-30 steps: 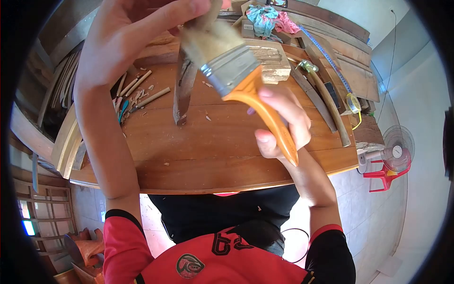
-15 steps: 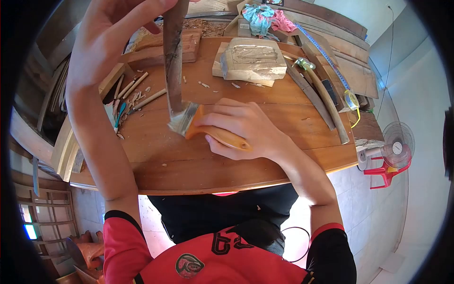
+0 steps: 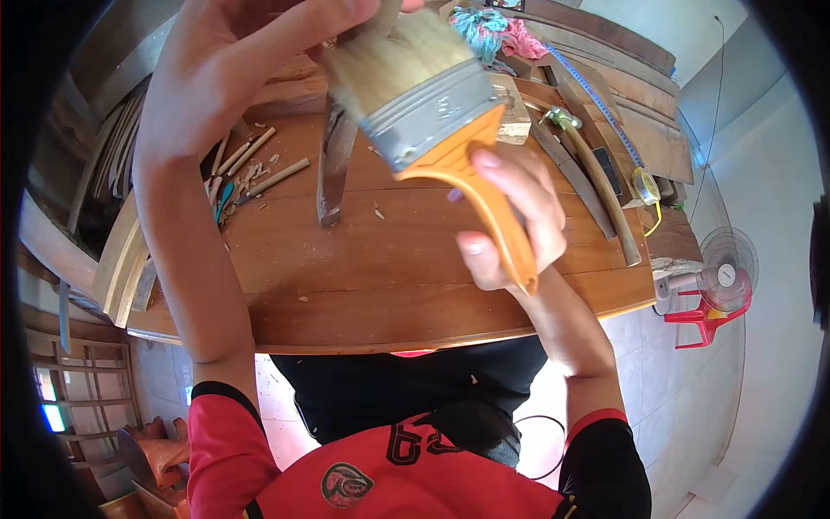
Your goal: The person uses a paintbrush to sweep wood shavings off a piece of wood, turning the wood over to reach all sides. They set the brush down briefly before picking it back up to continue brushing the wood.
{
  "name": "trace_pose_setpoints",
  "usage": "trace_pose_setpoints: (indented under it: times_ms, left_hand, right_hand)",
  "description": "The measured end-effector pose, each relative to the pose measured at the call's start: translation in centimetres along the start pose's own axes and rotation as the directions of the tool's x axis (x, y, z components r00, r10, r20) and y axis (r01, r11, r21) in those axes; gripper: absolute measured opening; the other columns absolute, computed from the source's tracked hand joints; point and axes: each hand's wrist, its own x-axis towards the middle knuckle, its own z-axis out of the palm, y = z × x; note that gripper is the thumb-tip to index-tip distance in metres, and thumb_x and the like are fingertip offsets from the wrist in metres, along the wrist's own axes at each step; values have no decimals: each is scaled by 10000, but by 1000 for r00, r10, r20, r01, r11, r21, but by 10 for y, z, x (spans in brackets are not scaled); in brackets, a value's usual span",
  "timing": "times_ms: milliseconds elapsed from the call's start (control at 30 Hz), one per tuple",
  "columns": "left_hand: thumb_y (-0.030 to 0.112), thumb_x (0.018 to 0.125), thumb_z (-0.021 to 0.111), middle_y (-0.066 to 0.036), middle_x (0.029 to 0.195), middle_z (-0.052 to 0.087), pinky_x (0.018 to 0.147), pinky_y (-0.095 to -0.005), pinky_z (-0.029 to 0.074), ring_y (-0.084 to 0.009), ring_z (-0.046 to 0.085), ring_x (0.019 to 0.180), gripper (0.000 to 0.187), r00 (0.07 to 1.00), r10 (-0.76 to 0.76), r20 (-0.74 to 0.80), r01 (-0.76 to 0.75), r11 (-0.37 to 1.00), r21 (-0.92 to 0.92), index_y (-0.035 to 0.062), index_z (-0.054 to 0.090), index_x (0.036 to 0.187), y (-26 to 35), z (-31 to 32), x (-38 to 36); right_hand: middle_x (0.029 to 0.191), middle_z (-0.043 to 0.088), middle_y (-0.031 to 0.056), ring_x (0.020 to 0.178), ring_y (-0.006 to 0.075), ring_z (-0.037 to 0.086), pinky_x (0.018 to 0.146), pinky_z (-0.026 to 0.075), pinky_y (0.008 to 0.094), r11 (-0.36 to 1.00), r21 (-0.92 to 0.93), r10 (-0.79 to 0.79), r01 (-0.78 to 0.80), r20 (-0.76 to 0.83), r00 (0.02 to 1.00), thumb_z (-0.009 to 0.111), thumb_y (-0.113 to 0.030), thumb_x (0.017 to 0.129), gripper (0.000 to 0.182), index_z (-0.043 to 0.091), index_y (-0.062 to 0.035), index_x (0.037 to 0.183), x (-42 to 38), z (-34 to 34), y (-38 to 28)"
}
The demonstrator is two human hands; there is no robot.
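1. Two hands, both occupied. Right hand [image 3: 533, 208]: thumb and fingers closed round the handle [image 3: 488, 206] of the brush [image 3: 435, 112] (landmark). Left hand [image 3: 225, 69]: fingers curled on the far part of a dark wooden strip [image 3: 335, 164]; the frame edge crops this grip, so its full closure cannot be told.
2. Wooden strip: just left of brush, long axis roughly away from the person, near end free of the hands. Bristles [image 3: 402, 65] overlap its far part in view; firmness of contact cannot be told.
3. Brush axis slants: bristles far and left, handle tip near and right. Left hand is nearer the wooden strip; right hand is offset by the brush's length.
4. Surface [image 3: 398, 277]: below brush.
5. Left of brush, past the wooden strip: round sticks [image 3: 281, 176], shavings [image 3: 255, 180].
6. Right of brush: pale block [image 3: 514, 112], partly hidden by it; then hammer [image 3: 596, 177], tape measure [image 3: 645, 186].
7. Beyond brush, to its right: bundled cloth [image 3: 478, 30].
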Motion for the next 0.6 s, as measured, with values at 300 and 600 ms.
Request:
trace_pose_setpoints:
  times_ms: [300, 600]
  left_hand:
    - [33, 953, 650, -177, 1044, 754, 770, -335, 587, -166, 719, 821, 117, 984, -157, -79, 161, 986, 47, -27, 672, 1052, 17, -10, -6]
    - [25, 924, 689, -196, 1211, 684, 787, -334, 595, -222, 721, 866, 131, 999, 31, -26, -28, 996, 84, -26, 739, 1034, 1, -26, -5]
  right_hand:
    - [856, 661, 120, 724, 300, 648, 634, 538, 372, 957, 28, 236, -288, 497, 835, 746, -43, 769, 326, 710, -39, 1093, -7, 12, -3]
    - [898, 687, 121, 788, 305, 663, 695, 551, 380, 945, 53, 256, -322, 488, 834, 741, -107, 814, 321, 700, -36, 1124, -11, 9, 6]
